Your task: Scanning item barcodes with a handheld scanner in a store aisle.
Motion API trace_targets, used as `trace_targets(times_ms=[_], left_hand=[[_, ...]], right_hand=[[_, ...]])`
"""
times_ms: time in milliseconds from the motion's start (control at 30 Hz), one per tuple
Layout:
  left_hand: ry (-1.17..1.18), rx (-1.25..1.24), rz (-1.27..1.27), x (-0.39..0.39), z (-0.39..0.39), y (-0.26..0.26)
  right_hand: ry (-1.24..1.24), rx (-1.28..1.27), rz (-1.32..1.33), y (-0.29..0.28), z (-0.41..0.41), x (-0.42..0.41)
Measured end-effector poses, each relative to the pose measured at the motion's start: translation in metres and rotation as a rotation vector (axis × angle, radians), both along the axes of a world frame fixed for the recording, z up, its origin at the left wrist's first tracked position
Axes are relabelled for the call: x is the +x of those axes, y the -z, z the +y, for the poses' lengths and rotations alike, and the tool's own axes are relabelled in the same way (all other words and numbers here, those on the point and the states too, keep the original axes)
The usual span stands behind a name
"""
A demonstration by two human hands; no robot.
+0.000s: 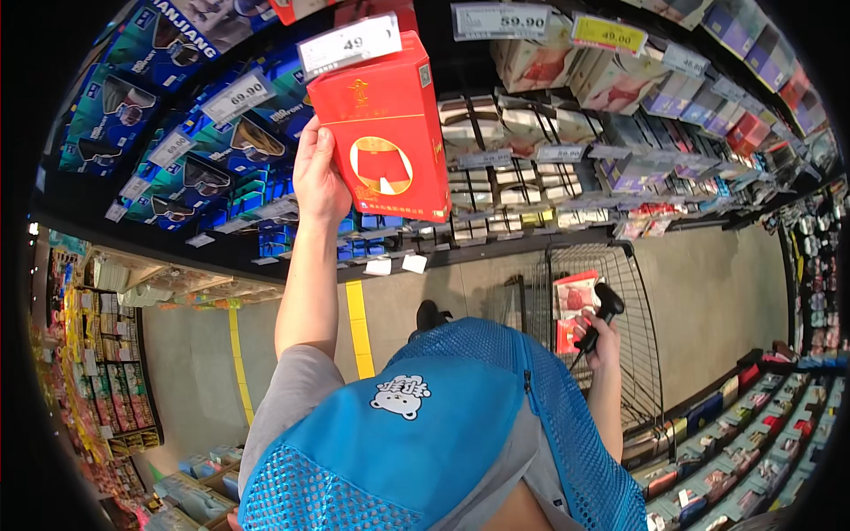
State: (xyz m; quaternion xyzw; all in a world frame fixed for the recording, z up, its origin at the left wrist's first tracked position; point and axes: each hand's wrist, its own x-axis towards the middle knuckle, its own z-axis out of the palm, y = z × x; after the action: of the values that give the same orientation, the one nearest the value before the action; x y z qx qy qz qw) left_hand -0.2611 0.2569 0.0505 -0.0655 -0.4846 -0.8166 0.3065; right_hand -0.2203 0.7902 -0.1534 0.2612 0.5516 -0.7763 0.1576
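My left hand (322,174) grips the left edge of a red underwear box (380,126) at the shelf front, its thumb on the box's face. A picture of red shorts shows in an oval on the box. The box's top edge lies just under a white price tag (350,45). My right hand (599,338) is closed around the handle of a black handheld barcode scanner (605,306), over a black wire shopping cart (647,332). Below the scanner, red and white boxes (575,295) lie in the cart.
Blue and green underwear boxes (249,143) fill the shelves at the left. White boxes (538,60) and purple ones stand at the right behind price tags. Trays of folded goods (744,431) line the lower right. The tiled floor (717,292) has yellow strips.
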Motion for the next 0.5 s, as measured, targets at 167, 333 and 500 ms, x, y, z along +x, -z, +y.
trace_targets(times_ms=[167,333,500], left_hand=[[0.023,0.05,-0.32,0.025,0.043,0.022],[0.525,0.6,-0.634,0.045,0.099,0.04],[0.576,0.732,-0.705,0.048,0.133,0.051]], right_hand=[[-0.066,-0.029,0.067,-0.031,-0.016,-0.002],[-0.384,0.064,0.272,-0.095,-0.037,0.014],[-0.853,0.43,0.721,-0.198,-0.06,0.036]])
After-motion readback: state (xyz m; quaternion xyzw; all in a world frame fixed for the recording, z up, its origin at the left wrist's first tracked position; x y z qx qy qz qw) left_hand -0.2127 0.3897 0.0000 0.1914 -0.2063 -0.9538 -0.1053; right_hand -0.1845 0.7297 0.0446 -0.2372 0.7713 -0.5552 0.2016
